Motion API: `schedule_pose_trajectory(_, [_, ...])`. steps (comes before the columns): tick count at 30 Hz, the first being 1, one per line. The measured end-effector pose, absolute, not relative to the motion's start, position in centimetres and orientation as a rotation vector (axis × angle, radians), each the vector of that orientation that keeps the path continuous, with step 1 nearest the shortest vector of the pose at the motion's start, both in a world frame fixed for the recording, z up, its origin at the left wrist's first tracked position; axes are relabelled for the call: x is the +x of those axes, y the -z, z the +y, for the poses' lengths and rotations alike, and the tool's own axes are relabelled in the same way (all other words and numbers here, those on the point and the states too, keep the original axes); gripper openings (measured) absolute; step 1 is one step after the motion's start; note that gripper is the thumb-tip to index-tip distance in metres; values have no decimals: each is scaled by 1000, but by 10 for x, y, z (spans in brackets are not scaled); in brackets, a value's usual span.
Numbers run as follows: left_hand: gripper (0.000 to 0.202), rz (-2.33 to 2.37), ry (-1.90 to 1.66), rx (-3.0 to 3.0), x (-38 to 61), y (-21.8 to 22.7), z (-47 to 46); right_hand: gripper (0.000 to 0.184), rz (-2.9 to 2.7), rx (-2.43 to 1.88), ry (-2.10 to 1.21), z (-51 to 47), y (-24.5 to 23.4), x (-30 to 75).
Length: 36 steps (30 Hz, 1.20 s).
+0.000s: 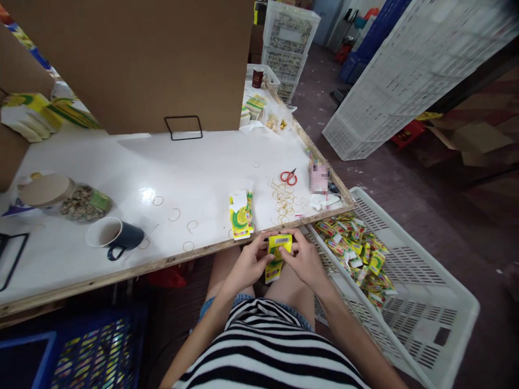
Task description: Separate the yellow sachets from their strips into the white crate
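Observation:
Between my two hands, just in front of the table edge, is a yellow and green printed packet [278, 254] with a barcode at its top. My left hand [254, 259] pinches its left side. My right hand [302, 256] grips the right side, thumb on the front. On the table close by lies a small stack of similar yellow-green packets [242, 216]. Loose rubber bands [283, 201] are scattered to the right of that stack, with red-handled scissors [289, 176] beyond them.
A white crate [421, 302] holding many small packets stands at my right. On the table's left are a dark mug [126, 236] and a clear jar [85, 202]. A large cardboard panel [162, 59] rises at the back. Stacked white crates [389, 92] stand at the right.

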<state>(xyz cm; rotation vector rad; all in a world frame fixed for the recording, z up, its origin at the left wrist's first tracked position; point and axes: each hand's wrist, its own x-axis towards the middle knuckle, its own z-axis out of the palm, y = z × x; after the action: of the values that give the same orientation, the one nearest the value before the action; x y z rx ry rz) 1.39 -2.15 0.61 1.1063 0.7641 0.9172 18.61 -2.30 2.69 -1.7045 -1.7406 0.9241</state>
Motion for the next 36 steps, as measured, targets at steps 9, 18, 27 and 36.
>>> schedule_pose_trajectory(9, [49,665,-912,879,11,-8,-19,28,-1557,-1402,-1090,-19,-31,198])
schedule_pose_trajectory(18, [22,960,-1085,1153,41,3,-11,20,-1593,-1487,-769,-33,-29,216])
schedule_pose_trajectory(27, [70,2109,-766,1420,-11,53,32,35,-1566,-1780,17,-14,-39,281])
schedule_pose_trajectory(36, [10,1856,-929,1346,-16,40,9,28,-1743,-1506,-546,-13,-23,165])
